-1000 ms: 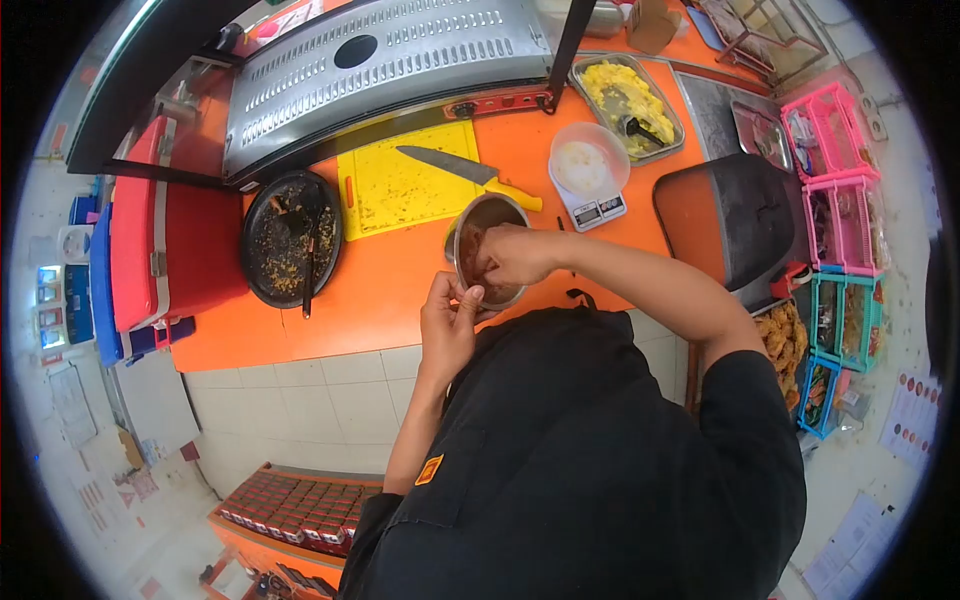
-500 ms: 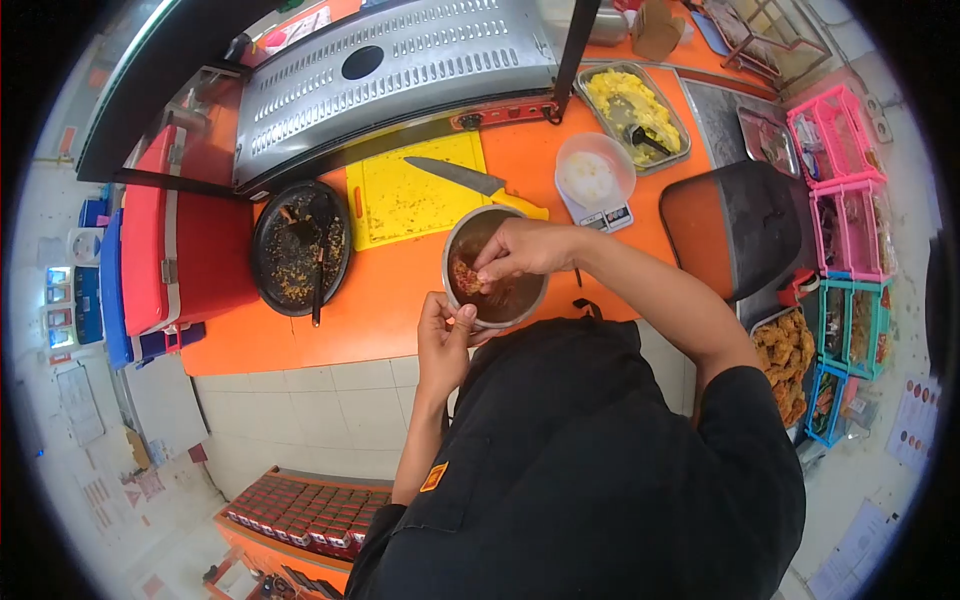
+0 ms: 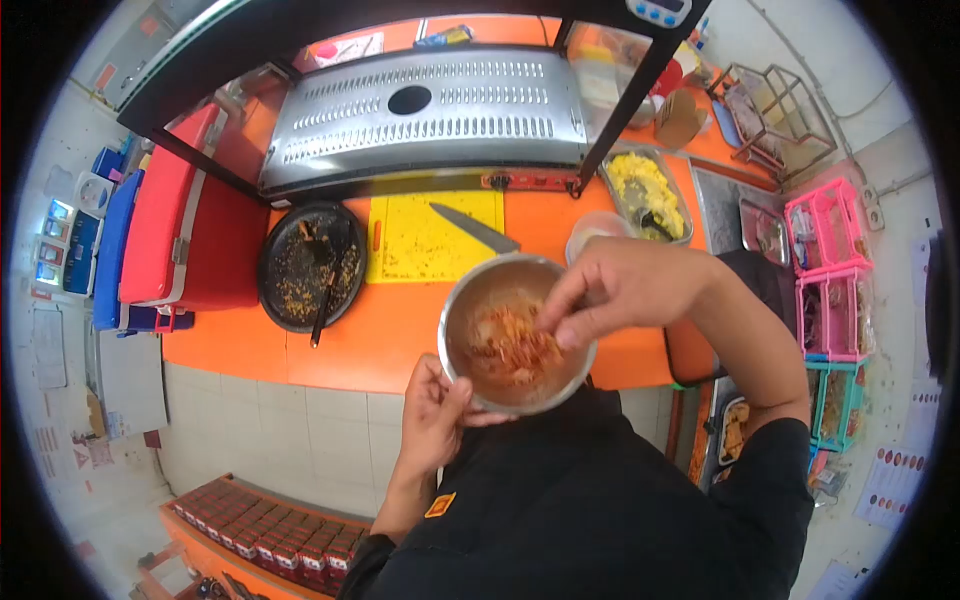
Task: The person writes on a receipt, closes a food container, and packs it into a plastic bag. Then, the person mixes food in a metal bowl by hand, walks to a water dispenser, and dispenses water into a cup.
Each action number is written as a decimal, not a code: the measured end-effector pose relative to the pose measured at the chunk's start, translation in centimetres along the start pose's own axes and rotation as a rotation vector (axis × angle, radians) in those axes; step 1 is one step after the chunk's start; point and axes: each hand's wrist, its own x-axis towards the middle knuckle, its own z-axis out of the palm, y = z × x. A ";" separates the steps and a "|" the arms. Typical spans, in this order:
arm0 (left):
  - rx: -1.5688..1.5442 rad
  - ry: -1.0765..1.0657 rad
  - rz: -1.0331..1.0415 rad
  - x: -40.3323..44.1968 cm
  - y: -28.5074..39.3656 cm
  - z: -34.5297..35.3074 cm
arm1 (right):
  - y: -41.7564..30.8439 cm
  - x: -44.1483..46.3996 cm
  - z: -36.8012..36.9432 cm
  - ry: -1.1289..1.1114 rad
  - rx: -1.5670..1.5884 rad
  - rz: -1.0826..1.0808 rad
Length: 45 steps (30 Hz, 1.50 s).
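My left hand (image 3: 438,412) grips the near-left rim of a round metal bowl (image 3: 450,375), its thumb over the edge and fingers underneath. Inside the bowl is reddish, sauce-coated shredded food (image 3: 508,345). My right hand (image 3: 610,295) reaches over the bowl's right side, fingers and thumb drawn together at the food, with strands at the fingertips. Behind the bowl, a large knife (image 3: 475,228) lies on a yellow cutting board (image 3: 400,240); its handle is hidden. A translucent tub (image 3: 590,228) is partly covered by my right hand.
A black round pan (image 3: 275,290) with crumbs and a dark utensil sits left on the orange counter (image 3: 230,345). Beside it stands a red cool box (image 3: 200,240). A metal warmer (image 3: 430,130) is at the back, a tray of yellow food (image 3: 645,190) at back right, with pink baskets (image 3: 830,235) beyond.
The bowl has come up closer to the camera, carried by my left hand. My right hand has shifted to the bowl's right side. The view has also shifted.
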 end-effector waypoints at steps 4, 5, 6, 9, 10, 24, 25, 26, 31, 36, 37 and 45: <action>-0.073 -0.055 0.027 -2.0 1.6 1.5 | -7.8 -3.2 1.0 -0.205 -0.081 0.009; 0.031 0.006 0.011 -2.5 1.7 1.6 | -8.4 -3.3 1.3 -0.307 -0.064 -0.132; 0.141 0.061 0.008 -2.6 1.9 1.6 | -9.1 -3.3 1.5 -0.404 -0.062 -0.278; -0.039 -0.038 0.043 -2.9 1.0 0.8 | -10.8 -2.6 2.7 -0.544 -0.080 -0.612; -0.031 -0.067 0.058 -2.8 0.9 0.7 | -11.3 -2.9 2.9 -0.527 -0.108 -0.615; 0.113 -0.130 -0.049 -4.5 1.5 1.2 | -12.9 -3.6 8.1 -0.604 -0.004 -0.709; 0.088 -0.148 -0.064 -3.9 1.0 0.4 | -12.4 -3.7 8.6 -0.570 0.054 -0.674; 0.060 -0.159 -0.077 -3.4 0.3 -0.5 | -11.7 -3.7 9.2 -0.483 0.236 -0.636; -0.096 -0.110 -0.182 -4.6 -2.0 -1.7 | -9.5 -4.2 8.1 -0.074 0.260 -0.412; -0.134 -0.043 -0.212 -4.8 -1.2 -1.0 | -1.7 -1.4 7.7 0.230 -0.002 -0.291; -0.111 -0.036 -0.200 -5.0 -0.9 -1.1 | -0.8 -0.8 8.0 0.347 -0.129 -0.324; 0.036 0.266 -0.075 -1.5 -3.6 -4.7 | 6.4 1.9 8.3 0.800 -0.334 -0.341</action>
